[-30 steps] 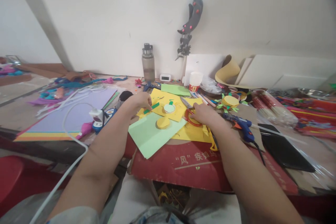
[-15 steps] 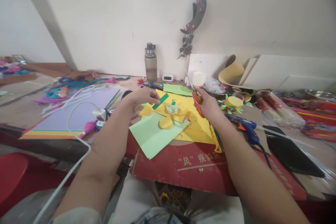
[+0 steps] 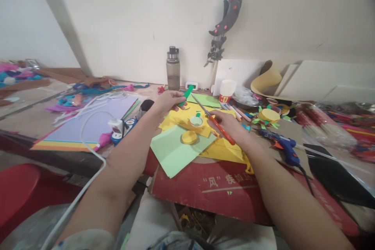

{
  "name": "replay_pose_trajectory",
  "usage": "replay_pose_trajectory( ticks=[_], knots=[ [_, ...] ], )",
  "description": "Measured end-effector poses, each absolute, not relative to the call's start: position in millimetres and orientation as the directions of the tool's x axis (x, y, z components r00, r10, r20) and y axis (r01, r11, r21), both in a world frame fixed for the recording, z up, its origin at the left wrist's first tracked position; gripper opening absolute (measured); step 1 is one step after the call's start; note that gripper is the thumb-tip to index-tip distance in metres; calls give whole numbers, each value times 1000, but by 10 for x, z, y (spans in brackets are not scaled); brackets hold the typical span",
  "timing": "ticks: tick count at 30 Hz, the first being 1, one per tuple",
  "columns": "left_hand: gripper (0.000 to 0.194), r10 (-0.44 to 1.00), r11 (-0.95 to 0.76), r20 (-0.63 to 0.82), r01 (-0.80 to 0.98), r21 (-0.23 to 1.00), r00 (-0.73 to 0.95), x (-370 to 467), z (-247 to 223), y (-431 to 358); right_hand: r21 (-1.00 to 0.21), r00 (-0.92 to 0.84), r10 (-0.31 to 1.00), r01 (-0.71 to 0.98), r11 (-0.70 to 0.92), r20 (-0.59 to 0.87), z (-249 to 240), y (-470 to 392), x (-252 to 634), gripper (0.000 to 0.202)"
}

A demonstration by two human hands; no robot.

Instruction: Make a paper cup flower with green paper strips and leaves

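Pinching the green strip in the left hand, thumb and fingertips narrow on it. Sticking out past those fingertips, up and to the right, tilted, lower part partly hidden by the fingers.

Gripping the scissors in the right hand, fingers curled around the red handles. Pointing the blades away from the right fingers, up and left, tips just beside the strip. Can't tell if touching it. Can't tell how far apart, if at all, at the blades either.

Between both sets of fingers and slightly nearer the body, can see the small round cup with a green tab at its far edge. Closer in, below the left fingertips, got the yellow disc on the light green paper. Got yellow sheets spread under and around the right fingers.

Right of the right fingers: see the yellow round piece with green tabs around it, plus the glue gun nearer the body, beside the right forearm. Beyond the right fingers: see markers and the paper cup. Straight beyond the left fingers: see the bottle, upright. Well left of the left fingers: see purple paper.
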State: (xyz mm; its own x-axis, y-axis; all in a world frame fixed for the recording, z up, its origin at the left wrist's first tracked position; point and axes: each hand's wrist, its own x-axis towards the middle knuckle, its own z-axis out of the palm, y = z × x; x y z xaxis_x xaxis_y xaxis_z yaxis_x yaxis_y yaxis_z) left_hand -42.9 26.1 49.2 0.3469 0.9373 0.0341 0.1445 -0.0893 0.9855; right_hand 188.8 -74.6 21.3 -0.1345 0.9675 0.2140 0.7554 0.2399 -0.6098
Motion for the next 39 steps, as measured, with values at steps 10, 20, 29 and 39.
replay_pose_trajectory(
  ticks=[10, 20, 29, 39],
  knots=[
    [34, 910, -127, 16, 243, 962, 414, -364, 495, 126, -726, -200, 972, 650, 226, 123, 257, -812, 1855, 34],
    [34, 904, -161, 28, 280, 946, 426, -391, 478, 129, -739, -193, 975, 640, 212, 113, 229, -808, 1852, 33],
    [29, 907, -157, 21, 291, 944, 421, -396, 474, 133, -713, -215, 970, 663, 229, 112, 237, -817, 1842, 27],
    [25, 900, -163, 26, 281, 946, 434, -412, 453, 148, -811, -196, 980, 572, 125, 12, 226, -848, 1814, 19]
  ],
)
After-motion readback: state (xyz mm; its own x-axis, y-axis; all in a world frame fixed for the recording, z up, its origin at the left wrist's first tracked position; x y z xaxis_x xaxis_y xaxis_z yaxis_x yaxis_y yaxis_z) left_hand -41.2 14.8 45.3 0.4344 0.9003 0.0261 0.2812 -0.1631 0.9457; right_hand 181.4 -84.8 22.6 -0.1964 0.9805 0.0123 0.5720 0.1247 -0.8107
